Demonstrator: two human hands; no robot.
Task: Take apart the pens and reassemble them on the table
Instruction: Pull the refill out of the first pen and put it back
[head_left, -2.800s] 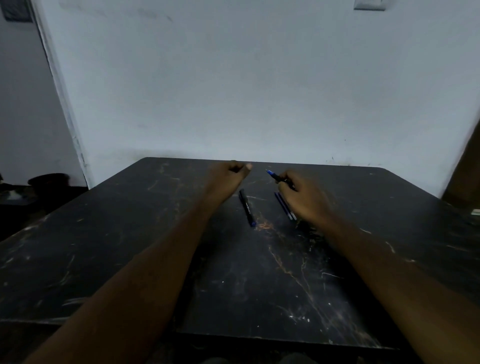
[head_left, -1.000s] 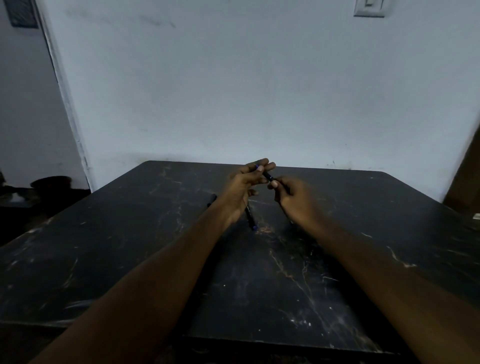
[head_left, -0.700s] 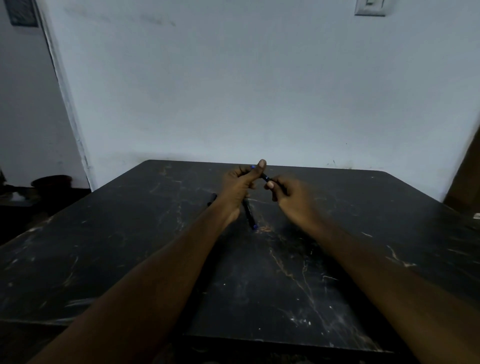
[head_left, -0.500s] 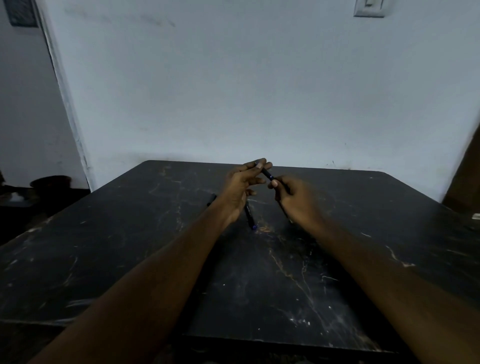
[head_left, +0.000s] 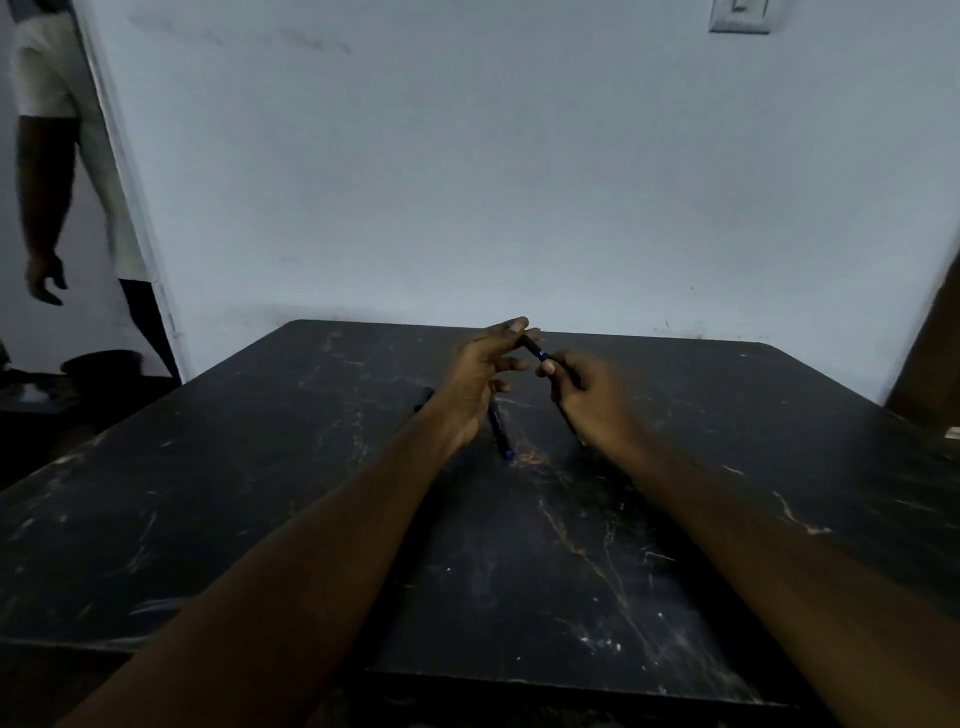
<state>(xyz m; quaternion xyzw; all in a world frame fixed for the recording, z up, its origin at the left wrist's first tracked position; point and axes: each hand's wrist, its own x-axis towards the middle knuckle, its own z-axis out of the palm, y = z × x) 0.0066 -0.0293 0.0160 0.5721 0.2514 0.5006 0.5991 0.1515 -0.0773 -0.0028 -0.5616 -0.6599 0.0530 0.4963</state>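
Observation:
Both hands hold one dark pen (head_left: 535, 348) with a blue band above the far middle of the black marble table (head_left: 260, 493). My left hand (head_left: 478, 379) pinches the pen's far end between thumb and forefinger. My right hand (head_left: 592, 400) grips the near end in curled fingers. A second dark pen with a blue tip (head_left: 500, 431) lies on the table just below my left hand. Another dark pen piece (head_left: 423, 399) pokes out left of my left wrist. A further dark piece (head_left: 569, 423) lies partly hidden under my right hand.
A white wall stands right behind the table's far edge. At the far left a person (head_left: 62, 171) in a white shirt stands in a doorway, with a dark round object (head_left: 101, 364) on the floor there. A brown panel (head_left: 930, 358) leans at the right.
My hands came together on the pen; the left hand now pinches its far end and has shifted its fingers along it. A person has appeared in the doorway at the left.

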